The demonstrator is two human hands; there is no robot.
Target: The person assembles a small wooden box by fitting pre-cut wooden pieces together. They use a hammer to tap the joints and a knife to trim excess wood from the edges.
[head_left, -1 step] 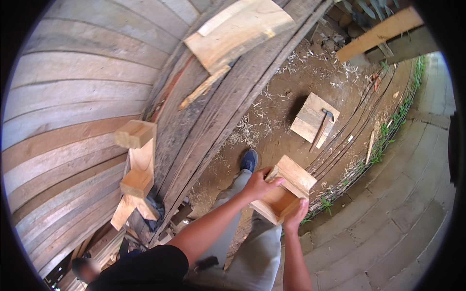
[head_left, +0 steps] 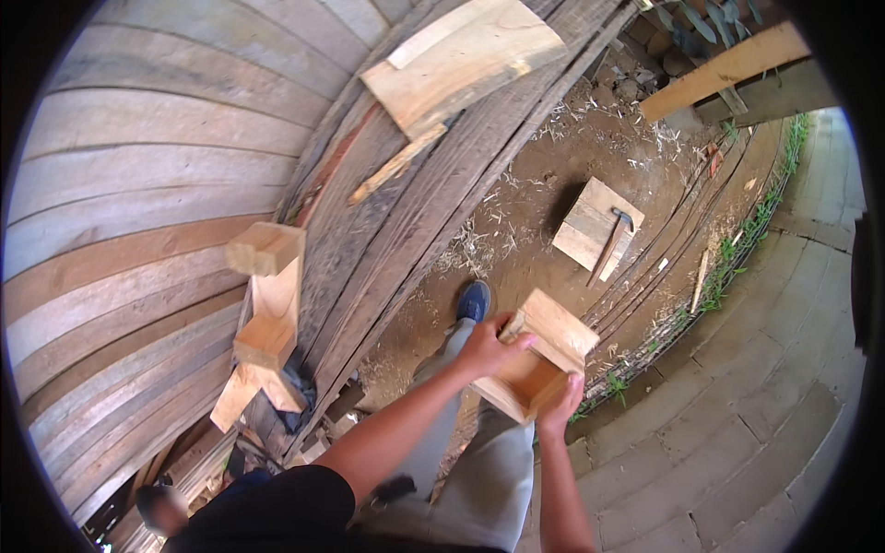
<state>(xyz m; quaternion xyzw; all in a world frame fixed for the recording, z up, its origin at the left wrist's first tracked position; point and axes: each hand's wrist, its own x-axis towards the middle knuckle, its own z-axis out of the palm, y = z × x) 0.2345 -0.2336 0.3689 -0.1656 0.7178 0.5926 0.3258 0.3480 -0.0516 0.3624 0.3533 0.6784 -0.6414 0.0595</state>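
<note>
Between my hands is a small wooden box (head_left: 560,332) of pale planks, open on the side facing up, held over my thigh. My left hand (head_left: 495,350) grips its left edge, thumb over the rim beside a short wood piece. At its lower right corner, my right hand (head_left: 560,405) wraps round the outside. Beyond the box, a hammer (head_left: 612,241) with a wooden handle lies on a square wooden stool or block (head_left: 590,221) on the dirt floor.
To the left runs a weathered timber bench (head_left: 406,203) bearing a pale curved board (head_left: 470,60) and a wood stick (head_left: 398,164). Joined wooden pieces (head_left: 277,295) stand near its lower end. A plank wall (head_left: 166,138) rises behind; a paved path (head_left: 728,415) lies right. Another person (head_left: 161,509) shows lower left.
The box has tipped very slightly in my hands, its near end a little higher. My view has shifted a bit, so the bench things sit slightly further right.
</note>
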